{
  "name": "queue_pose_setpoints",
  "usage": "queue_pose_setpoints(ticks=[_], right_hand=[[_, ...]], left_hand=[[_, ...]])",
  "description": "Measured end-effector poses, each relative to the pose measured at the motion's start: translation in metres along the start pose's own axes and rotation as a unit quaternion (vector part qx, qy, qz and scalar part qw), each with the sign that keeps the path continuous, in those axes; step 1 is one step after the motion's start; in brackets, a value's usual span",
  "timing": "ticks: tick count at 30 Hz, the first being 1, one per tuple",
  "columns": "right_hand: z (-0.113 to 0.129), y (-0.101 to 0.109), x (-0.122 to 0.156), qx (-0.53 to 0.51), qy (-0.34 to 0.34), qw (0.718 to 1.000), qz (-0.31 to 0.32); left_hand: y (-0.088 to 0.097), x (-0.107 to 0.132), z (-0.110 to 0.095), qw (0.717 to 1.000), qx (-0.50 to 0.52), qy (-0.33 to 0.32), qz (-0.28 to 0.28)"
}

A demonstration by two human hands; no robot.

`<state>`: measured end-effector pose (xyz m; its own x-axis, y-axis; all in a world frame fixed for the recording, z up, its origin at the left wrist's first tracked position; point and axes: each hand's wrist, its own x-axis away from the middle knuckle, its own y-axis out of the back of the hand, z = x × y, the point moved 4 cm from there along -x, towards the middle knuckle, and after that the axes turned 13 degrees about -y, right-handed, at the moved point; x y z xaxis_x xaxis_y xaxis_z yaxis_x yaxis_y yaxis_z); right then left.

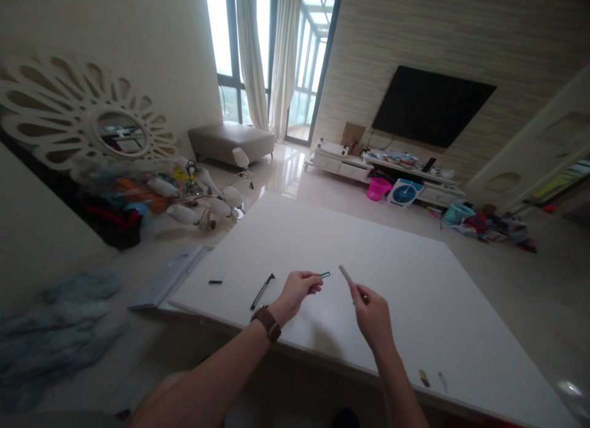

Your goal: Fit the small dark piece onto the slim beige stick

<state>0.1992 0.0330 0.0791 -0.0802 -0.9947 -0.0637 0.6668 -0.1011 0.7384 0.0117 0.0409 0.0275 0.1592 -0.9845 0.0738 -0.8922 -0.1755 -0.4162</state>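
My left hand (298, 291), with a brown watch strap at the wrist, pinches a small dark green piece (325, 274) between thumb and fingertips above the white table (415, 280). My right hand (370, 314) is closed round a thin grey stick (345, 273) that points up and to the left, its tip a short way from the green piece. Both hands hover over the near middle of the table. A black pen-like tool (262, 291) lies on the table left of my left hand. A small black piece (215, 282) lies further left near the table's edge.
A grey flat device (166, 280) lies on the floor at the table's left corner. Two small slivers (432, 379) rest near the table's front right edge. A chandelier (203, 200) and clutter sit on the floor at left, blue cloth (55, 329) nearer; a TV (431, 105) hangs beyond.
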Motion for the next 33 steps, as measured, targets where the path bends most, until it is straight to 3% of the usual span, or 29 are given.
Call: queue_pose_setpoints(ticks=[3, 6, 9, 13, 18, 23, 27, 31, 33], right_hand=[[0.005, -0.009, 0.005, 0.020, 0.044, 0.996, 0.072], [0.001, -0.003, 0.002, 0.068, -0.001, 0.998, 0.010], [-0.002, 0.004, 0.000, 0.035, -0.025, 0.998, -0.042], [0.002, -0.007, 0.004, 0.008, 0.012, 0.998, 0.054], [-0.004, 0.002, -0.001, 0.037, -0.031, 0.998, -0.043], [0.002, -0.009, 0.000, 0.016, 0.013, 0.999, 0.049], [-0.001, -0.001, -0.002, 0.039, -0.033, 0.998, -0.036], [0.002, -0.009, 0.002, -0.013, 0.012, 0.998, 0.056], [0.002, -0.012, 0.003, 0.023, 0.006, 0.998, 0.061]], left_hand=[[0.001, 0.000, -0.002, 1.000, -0.003, -0.005, 0.005], [0.002, -0.001, -0.005, 1.000, -0.004, -0.014, 0.003], [0.002, -0.001, -0.006, 1.000, -0.002, -0.012, -0.001], [0.000, 0.000, -0.007, 1.000, 0.011, -0.007, -0.002], [0.000, 0.001, -0.008, 1.000, 0.011, -0.008, -0.009], [0.000, 0.001, -0.006, 1.000, 0.003, -0.004, -0.004], [0.001, 0.002, -0.006, 1.000, -0.009, -0.008, -0.006], [0.001, 0.002, -0.004, 1.000, -0.008, -0.008, 0.004], [0.001, 0.001, -0.004, 1.000, -0.012, -0.011, 0.004]])
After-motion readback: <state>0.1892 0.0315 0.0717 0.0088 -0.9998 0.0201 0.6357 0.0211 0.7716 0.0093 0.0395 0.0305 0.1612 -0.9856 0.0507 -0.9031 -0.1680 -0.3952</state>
